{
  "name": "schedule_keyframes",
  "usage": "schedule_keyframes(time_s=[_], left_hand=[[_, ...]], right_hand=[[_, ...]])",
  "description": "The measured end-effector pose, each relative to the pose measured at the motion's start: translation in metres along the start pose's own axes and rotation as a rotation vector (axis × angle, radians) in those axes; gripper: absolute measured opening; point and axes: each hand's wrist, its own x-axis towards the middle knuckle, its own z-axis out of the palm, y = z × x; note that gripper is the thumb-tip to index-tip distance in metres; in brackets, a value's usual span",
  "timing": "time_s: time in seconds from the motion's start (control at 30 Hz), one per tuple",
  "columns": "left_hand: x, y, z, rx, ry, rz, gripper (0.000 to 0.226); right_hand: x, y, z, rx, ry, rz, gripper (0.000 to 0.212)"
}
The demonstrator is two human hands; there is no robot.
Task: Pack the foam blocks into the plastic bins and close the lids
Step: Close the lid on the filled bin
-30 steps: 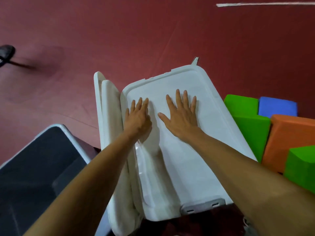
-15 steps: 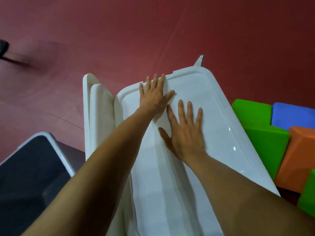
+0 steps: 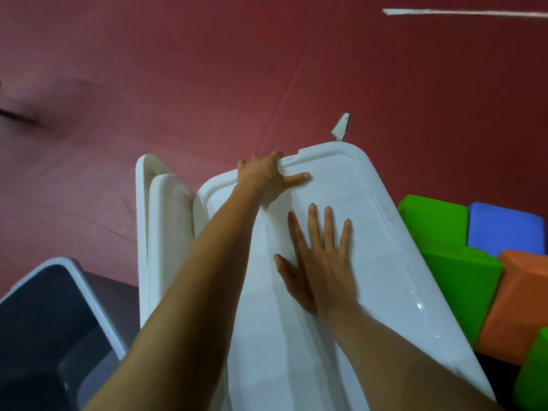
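A white plastic lid [image 3: 370, 241] lies over a bin in the middle of the head view. My left hand [image 3: 267, 178] grips its far edge, fingers curled over the rim and thumb lying on top. My right hand [image 3: 321, 262] lies flat on the lid's middle with its fingers straight and spread. Green foam blocks [image 3: 444, 241], a blue one [image 3: 504, 229] and an orange one [image 3: 519, 301] are stacked to the right of the lid. The bin under the lid is hidden.
Two more white lids [image 3: 166, 232] stand on edge just left of the covered bin. An open bin with a dark inside [image 3: 59, 336] sits at the lower left. Red floor [image 3: 207, 69] stretches beyond, with a white line [image 3: 462, 11] far right.
My left hand slid from the lid's middle up to its far edge and curled its fingers over the rim. My right hand stayed flat on the lid. The view moved closer.
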Motion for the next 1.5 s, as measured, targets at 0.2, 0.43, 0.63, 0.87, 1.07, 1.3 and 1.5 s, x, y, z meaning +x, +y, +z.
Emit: schedule_keyframes(time_s=[0.2, 0.43, 0.63, 0.87, 1.07, 1.3, 1.5], left_hand=[[0.005, 0.001, -0.006, 0.002, -0.025, -0.042, 0.106], [-0.011, 0.002, 0.029, -0.133, 0.526, 0.022, 0.090], [-0.016, 0.012, 0.034, -0.222, 0.579, 0.030, 0.072], [-0.019, 0.016, 0.036, -0.245, 0.586, 0.039, 0.069], [-0.016, 0.015, 0.040, -0.058, 0.592, 0.015, 0.068], [-0.050, 0.021, 0.048, -0.126, 0.380, -0.035, 0.072], [-0.114, -0.003, 0.041, -0.092, -0.046, 0.071, 0.068]], right_hand=[[0.001, 0.000, -0.002, -0.008, -0.012, 0.008, 0.083], [0.001, 0.000, 0.001, -0.045, -0.043, 0.006, 0.081], [0.003, 0.000, 0.004, -0.063, -0.054, 0.005, 0.086], [0.003, 0.000, 0.004, -0.084, -0.055, 0.007, 0.086], [0.003, 0.001, 0.008, -0.099, -0.033, -0.003, 0.087], [0.004, 0.001, 0.006, -0.079, -0.008, 0.009, 0.087], [-0.003, 0.001, -0.013, -0.023, -0.094, -0.003, 0.090]])
